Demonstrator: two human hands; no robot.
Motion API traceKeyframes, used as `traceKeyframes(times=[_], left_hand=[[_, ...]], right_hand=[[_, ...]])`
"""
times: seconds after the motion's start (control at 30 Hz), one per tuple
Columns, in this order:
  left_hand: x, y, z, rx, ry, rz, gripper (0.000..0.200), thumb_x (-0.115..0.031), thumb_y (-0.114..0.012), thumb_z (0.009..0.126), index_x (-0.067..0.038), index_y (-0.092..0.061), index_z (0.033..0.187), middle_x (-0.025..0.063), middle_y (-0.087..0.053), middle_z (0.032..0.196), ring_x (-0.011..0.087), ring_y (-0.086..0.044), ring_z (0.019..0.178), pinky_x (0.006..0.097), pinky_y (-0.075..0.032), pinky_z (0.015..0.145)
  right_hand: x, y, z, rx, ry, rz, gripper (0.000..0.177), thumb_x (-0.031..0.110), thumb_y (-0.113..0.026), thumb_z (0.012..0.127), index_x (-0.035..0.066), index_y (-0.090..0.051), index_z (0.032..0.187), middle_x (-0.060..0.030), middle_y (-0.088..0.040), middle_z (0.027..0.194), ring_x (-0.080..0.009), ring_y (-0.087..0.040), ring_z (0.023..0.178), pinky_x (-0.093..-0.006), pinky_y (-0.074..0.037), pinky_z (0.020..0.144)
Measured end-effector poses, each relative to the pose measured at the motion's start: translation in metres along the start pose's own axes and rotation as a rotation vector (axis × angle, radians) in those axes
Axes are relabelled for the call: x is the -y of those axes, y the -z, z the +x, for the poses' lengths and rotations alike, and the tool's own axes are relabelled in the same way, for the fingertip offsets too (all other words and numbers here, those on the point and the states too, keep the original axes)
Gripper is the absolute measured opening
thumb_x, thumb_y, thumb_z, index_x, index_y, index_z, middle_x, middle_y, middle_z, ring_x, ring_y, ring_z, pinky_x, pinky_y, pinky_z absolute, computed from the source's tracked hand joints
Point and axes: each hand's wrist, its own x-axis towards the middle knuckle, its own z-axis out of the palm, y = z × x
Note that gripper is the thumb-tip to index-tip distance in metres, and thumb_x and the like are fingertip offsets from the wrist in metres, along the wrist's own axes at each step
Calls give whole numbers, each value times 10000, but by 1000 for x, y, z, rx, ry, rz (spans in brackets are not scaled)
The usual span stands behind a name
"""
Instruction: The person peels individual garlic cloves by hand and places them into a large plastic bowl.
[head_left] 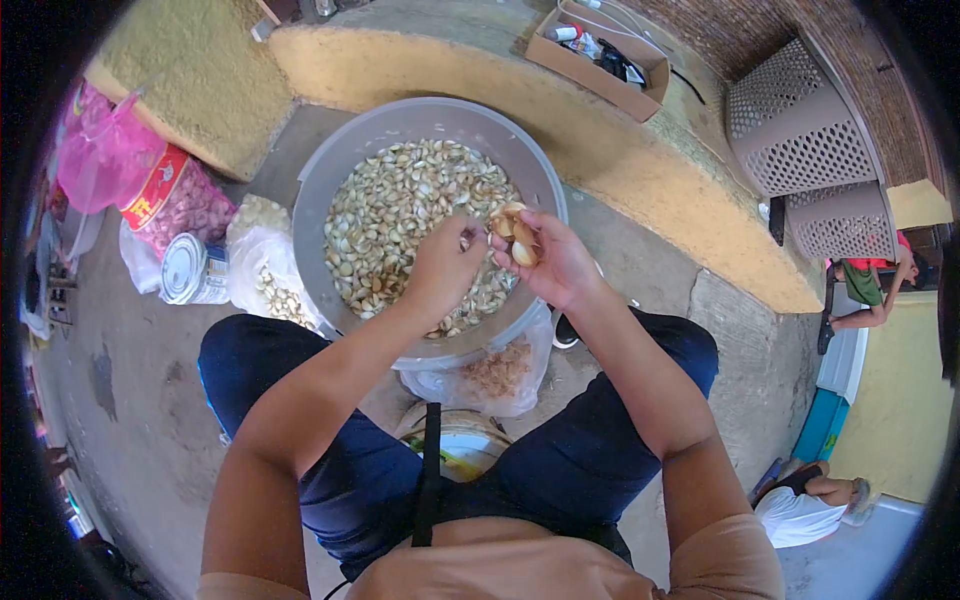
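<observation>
A large grey basin [425, 118] stands before my knees, heaped with loose garlic cloves [415, 190]. Over its right side, my right hand [560, 262] grips a partly broken garlic bulb [522, 240] with brownish skin and some cloves showing. My left hand [447, 262] is closed in a pinch at the left side of that bulb; whatever lies between its fingertips is too small or hidden to make out. Below the basin's near rim sits a clear plastic bag of dry papery skins [500, 372].
Left of the basin are an open bag of cloves [282, 295], a can [190, 270] and a pink bag of garlic [180, 205]. A low yellow wall [640, 165] runs behind, bearing a cardboard box [605, 75]. Two people [800, 515] are at the right edge.
</observation>
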Motion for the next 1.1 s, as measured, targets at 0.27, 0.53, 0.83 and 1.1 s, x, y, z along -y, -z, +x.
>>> traceKeyframes(times=[0.27, 0.53, 0.83, 1.1], left_hand=[[-17, 7, -1, -9, -33, 161, 155, -148, -624, 686, -20, -554, 738, 90, -577, 699, 180, -534, 587, 289, -430, 554], [-26, 17, 0, -56, -181, 105, 125, -96, -624, 664, -15, -588, 753, 76, -572, 681, 157, -531, 585, 270, -435, 565], [-35, 38, -9, 667, -67, 407, 89, -101, -627, 623, -34, -581, 658, 79, -584, 656, 166, -560, 600, 274, -441, 564], [13, -36, -66, 960, -255, 449, 86, -27, -562, 599, -48, -551, 682, 83, -540, 607, 244, -552, 622, 361, -419, 565]], right_hand=[[-11, -2, 4, -60, 34, -18, 237, 215, -472, 818, 56, -502, 992, -71, -547, 918, -187, -538, 834, -345, -470, 726], [-2, -8, -2, -22, -86, 83, 260, 250, -457, 824, 64, -495, 1002, -105, -563, 945, -226, -575, 823, -373, -498, 716], [13, 1, -1, 5, -70, 3, 304, 265, -434, 829, 65, -462, 1057, -100, -551, 982, -222, -573, 844, -364, -503, 695], [15, 0, 2, 48, -60, -35, 283, 250, -428, 838, 69, -467, 1052, -103, -555, 975, -208, -582, 817, -347, -515, 648]])
